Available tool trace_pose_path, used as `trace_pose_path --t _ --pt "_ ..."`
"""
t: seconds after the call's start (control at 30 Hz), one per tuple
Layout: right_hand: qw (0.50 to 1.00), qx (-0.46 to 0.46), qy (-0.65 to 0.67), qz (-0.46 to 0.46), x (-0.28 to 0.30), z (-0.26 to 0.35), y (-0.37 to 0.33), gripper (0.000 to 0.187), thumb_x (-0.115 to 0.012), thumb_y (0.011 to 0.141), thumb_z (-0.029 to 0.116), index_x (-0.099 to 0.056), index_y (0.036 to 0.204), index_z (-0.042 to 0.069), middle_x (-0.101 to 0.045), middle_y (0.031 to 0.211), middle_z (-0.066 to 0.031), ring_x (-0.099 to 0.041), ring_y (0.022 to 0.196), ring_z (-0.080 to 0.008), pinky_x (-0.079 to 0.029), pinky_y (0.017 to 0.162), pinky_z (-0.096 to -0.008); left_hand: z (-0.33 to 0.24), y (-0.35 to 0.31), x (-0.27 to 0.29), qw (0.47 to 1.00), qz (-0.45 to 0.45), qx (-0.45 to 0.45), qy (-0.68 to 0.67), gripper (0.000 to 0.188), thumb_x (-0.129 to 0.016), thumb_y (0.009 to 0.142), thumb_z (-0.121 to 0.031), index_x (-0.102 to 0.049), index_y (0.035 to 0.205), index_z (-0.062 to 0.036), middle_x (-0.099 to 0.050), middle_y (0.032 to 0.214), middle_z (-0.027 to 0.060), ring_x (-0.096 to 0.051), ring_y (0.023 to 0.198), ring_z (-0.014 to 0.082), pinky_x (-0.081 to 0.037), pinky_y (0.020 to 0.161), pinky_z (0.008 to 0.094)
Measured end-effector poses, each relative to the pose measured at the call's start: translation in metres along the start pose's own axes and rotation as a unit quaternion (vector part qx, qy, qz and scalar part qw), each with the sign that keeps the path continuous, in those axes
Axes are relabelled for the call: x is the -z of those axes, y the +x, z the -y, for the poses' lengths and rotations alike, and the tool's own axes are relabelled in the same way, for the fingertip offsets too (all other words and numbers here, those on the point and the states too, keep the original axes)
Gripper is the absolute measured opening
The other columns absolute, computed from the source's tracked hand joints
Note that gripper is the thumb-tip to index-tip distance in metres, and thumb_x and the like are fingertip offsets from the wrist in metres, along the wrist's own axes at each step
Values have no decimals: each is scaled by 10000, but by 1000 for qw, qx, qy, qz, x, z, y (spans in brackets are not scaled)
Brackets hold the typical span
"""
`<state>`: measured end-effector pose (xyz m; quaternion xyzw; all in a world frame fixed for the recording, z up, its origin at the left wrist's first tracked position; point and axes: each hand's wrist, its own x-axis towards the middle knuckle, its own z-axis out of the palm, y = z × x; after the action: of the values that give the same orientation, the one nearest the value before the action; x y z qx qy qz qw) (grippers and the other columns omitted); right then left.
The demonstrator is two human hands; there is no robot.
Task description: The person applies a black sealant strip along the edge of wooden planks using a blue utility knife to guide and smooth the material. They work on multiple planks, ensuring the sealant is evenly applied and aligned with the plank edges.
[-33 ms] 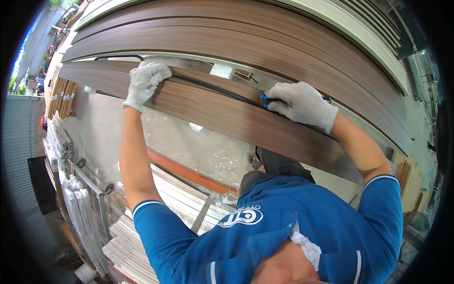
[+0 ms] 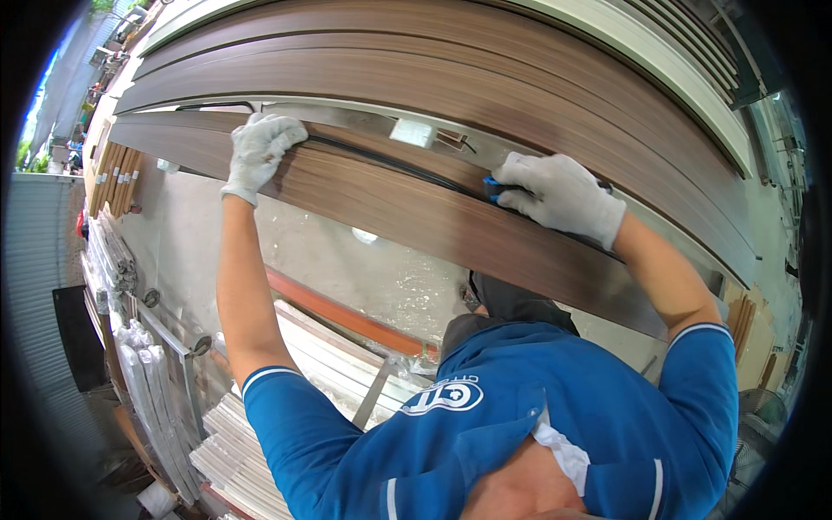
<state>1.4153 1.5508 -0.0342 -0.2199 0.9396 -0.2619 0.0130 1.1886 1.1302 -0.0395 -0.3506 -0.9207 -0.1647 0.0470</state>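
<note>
A narrow brown wood-grain plank (image 2: 390, 208) lies crosswise in front of me. Along its top runs a thin black rubber-like strip (image 2: 381, 159), and a loose end of it loops out past my left hand. My left hand (image 2: 260, 154), in a white glove, is closed on this strip against the plank, its fingertips curled over. Further right, my gloved right hand (image 2: 559, 198) grips a small blue-and-black hand tool (image 2: 492, 187) set on the strip line. Most of the tool is hidden by the fingers, so its exact kind does not show.
Wider brown planks (image 2: 416, 65) lie side by side just beyond. A white block (image 2: 412, 133) sits in the gap between. Below left are stacked pale strips (image 2: 247, 451), an orange-brown bar (image 2: 347, 314) and a metal cart frame (image 2: 178, 347). At lower right stands a fan (image 2: 763, 416).
My left hand has shifted slightly left. My right hand, with the blue-and-black tool, has slid a little to the right along the strip.
</note>
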Motion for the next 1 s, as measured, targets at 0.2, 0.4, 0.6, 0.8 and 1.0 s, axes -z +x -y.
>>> trace_pose_path --t 0.2,0.4,0.6,0.8,1.0 --pt "998 -43 -28 37 14 6 11 255 -754 940 299 -700 1105 113 -702 876 -123 -712 820 -350 -562 688 -454 78 1 6 985 -115 86 92 229 -725 943 -390 -814 930 -180 -749 904 17 -626 1002 319 -486 904 456" --pt "995 -71 5 63 8 15 37 293 -758 941 276 -708 1169 99 -720 914 -129 -707 826 -359 -566 706 -465 79 -3 -11 983 -118 122 70 192 -782 909 -326 -799 891 -136 -719 855 50 -609 987 332 -481 876 471" --pt "996 -69 9 62 -3 34 84 287 -760 941 244 -699 1170 81 -728 927 -143 -715 815 -353 -576 708 -454 66 0 -3 984 -123 121 41 201 -771 907 -335 -791 868 -139 -712 851 29 -599 1015 328 -463 900 486" --pt "994 41 0 100 -31 71 151 263 -707 980 299 -681 1158 108 -698 862 -133 -726 786 -334 -580 657 -452 70 -3 -6 984 -134 113 38 195 -779 896 -345 -789 853 -156 -717 858 22 -609 996 326 -463 882 483" --pt "974 109 183 -81 -48 118 250 333 -781 935 242 -706 1220 85 -758 945 -117 -752 843 -336 -612 736 -404 82 -6 1 987 -136 86 -11 179 -805 873 -343 -784 859 -166 -722 855 31 -619 981 331 -478 855 485"
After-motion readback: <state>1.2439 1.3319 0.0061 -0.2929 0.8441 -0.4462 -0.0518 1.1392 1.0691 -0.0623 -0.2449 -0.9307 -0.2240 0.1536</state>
